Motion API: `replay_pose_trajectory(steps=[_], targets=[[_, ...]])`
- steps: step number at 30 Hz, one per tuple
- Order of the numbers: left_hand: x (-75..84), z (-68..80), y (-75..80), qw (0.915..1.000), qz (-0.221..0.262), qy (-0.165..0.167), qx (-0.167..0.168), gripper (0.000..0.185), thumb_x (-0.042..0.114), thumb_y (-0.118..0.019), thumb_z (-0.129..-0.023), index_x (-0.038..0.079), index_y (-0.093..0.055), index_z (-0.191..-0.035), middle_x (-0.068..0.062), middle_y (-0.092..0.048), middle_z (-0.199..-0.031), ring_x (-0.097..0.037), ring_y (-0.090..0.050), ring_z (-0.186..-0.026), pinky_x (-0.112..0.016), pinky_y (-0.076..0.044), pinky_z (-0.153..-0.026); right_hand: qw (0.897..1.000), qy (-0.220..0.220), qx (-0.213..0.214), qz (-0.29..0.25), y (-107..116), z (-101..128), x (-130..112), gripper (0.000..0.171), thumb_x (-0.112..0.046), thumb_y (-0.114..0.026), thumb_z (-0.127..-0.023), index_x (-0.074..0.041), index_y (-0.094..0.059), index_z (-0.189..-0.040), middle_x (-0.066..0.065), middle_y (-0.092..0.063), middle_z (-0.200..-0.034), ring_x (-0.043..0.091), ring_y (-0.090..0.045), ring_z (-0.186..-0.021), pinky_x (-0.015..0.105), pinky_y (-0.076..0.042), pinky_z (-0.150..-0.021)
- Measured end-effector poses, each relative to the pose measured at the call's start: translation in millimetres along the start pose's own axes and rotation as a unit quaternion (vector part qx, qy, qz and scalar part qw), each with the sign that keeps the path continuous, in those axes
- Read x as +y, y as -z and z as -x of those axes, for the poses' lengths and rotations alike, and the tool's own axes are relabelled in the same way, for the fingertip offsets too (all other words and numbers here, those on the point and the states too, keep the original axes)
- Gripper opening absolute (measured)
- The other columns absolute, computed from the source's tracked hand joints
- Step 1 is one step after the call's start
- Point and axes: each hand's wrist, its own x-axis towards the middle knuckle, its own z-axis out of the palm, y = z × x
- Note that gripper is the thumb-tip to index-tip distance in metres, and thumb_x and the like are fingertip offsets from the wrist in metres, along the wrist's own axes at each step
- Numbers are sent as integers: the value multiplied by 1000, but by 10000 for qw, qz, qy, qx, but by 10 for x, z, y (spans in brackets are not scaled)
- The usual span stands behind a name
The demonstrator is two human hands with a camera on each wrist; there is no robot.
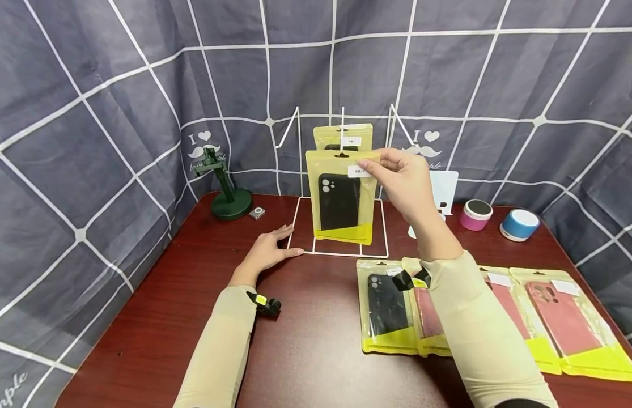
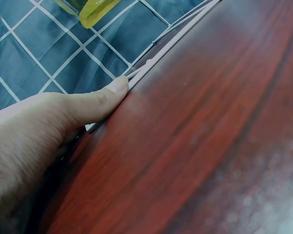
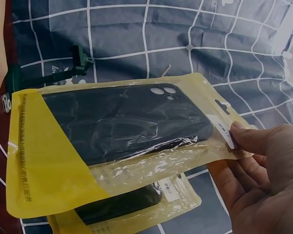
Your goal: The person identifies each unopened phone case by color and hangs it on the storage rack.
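My right hand [image 1: 404, 178] pinches the upper right corner of a yellow-edged clear bag holding a black phone case [image 1: 339, 204], thumb in front by its white label. The bag hangs upright before the middle prong of a white wire display rack [image 1: 346, 255]; whether the prong passes through its hole cannot be told. Behind it, a similar bagged phone case [image 1: 326, 136] hangs on the rack, mostly hidden. My left hand [image 1: 267, 249] rests at the front left corner of the rack's base, fingers extended along the side. Its thumb [image 2: 105, 100] presses the front wire.
Several bagged phone cases, black [image 1: 387, 306] and pink [image 1: 565, 317], lie at the front right, partly under my right forearm. A green stand [image 1: 231, 203] and a small clip-like gadget [image 1: 257, 212] are left of the rack. Pink [image 1: 475, 218] and blue [image 1: 520, 225] round speakers stand at right.
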Motion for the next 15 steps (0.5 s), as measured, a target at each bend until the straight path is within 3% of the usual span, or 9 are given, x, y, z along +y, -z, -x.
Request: replay_pose_trajectory(steps=[9,15], targets=[[6,-6,10,10000,81,-2,5,93,75,-70,-76,23,-49,-151,-3,-43,-156,-24,-36,-146,-50,-32,-116,10000,-21,-13,87,-25,-40,-242,20,-17,-77,-90,2,-77,-95,13,-66,-63,3,-35,-50,23,-24,-45],[4,5,11,10000,48,49,-19,91,73,-71,-77,25,-49,-151,-1,-43,-156,-23,-36,-146,-49,-32,-116,9993,12,-55,356,-48,-160,30,23,-27,-79,-89,-4,-79,-94,8,-70,-66,4,-34,-51,25,-23,-47]])
